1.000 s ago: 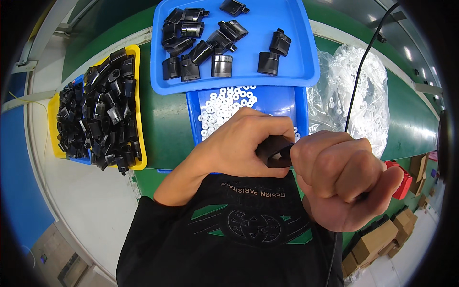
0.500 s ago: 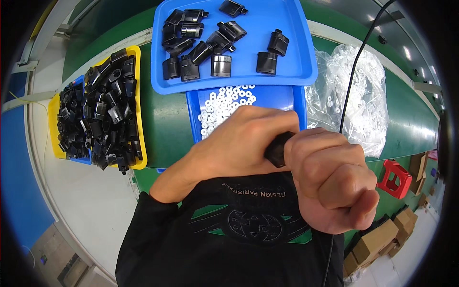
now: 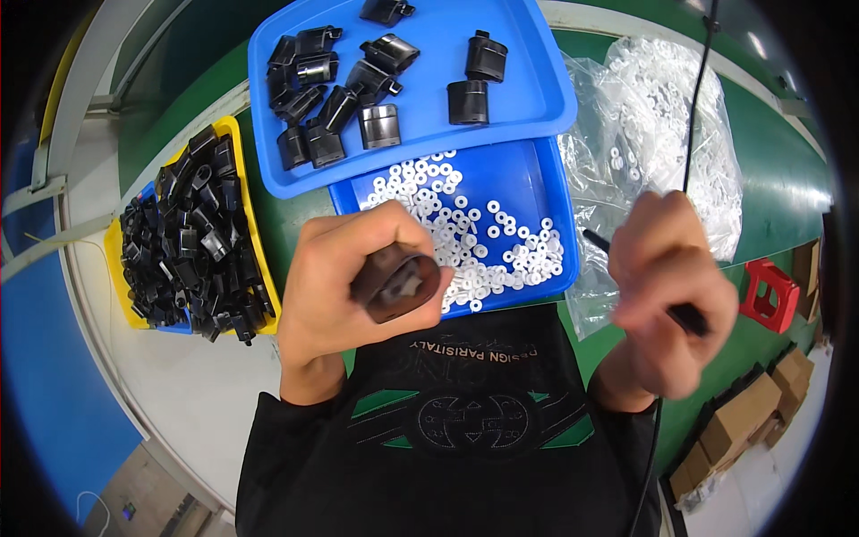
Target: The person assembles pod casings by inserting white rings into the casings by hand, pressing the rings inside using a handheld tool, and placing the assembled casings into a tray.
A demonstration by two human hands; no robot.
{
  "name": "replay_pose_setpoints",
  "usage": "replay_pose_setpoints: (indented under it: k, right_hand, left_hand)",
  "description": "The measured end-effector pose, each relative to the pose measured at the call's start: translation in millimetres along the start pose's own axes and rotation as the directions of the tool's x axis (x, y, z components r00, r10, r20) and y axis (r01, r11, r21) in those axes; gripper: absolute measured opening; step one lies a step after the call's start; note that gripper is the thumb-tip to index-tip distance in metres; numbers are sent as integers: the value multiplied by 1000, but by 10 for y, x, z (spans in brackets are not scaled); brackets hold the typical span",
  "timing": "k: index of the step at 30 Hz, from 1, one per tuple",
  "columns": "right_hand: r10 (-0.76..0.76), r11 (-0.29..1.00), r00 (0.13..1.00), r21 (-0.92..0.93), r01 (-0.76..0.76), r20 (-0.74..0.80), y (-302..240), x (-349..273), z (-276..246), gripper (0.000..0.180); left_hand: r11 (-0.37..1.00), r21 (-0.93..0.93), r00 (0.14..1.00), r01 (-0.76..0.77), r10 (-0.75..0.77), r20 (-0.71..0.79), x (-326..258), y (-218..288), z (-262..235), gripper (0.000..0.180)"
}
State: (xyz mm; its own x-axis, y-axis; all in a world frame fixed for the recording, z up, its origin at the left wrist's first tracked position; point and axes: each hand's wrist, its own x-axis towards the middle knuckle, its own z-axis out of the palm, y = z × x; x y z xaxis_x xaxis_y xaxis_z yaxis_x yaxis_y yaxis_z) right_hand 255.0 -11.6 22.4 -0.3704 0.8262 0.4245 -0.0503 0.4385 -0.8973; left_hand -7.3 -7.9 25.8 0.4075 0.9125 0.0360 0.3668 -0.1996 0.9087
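My left hand is wrapped round a hollow black plastic housing, its open end facing up. Something pale shows inside that opening. To the right, my right hand grips a thin black rod-like tool. One end of the tool sticks out toward the left and a darker piece shows below the fingers; its exact kind is unclear. The hands are apart. Between and beyond them lies a blue tray with many small white plastic rings.
A lighter blue tray with several black housings overlaps the far side of the ring tray. At left, a yellow bin is heaped with black housings. A clear bag of white parts lies right, behind a hanging black cable. A red stool stands beyond.
The hands have drawn apart: the left moved left with the housing, whose open end now shows; the right moved right, the rod-like tool now visible in it. The view has shifted slightly.
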Motion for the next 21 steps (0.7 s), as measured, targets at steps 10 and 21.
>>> replay_pose_setpoints:
  k: [10,21]
  right_hand:
    - [299,933,900,-101,-346,-318,255,-271,77,12]
    - [417,749,904,-528,-401,-95,574,-310,403,16]
  left_hand:
    - [995,103,1000,13,-14,8,79,109,-11,27]
    - [869,455,961,-196,262,-86,977,-139,-249,28]
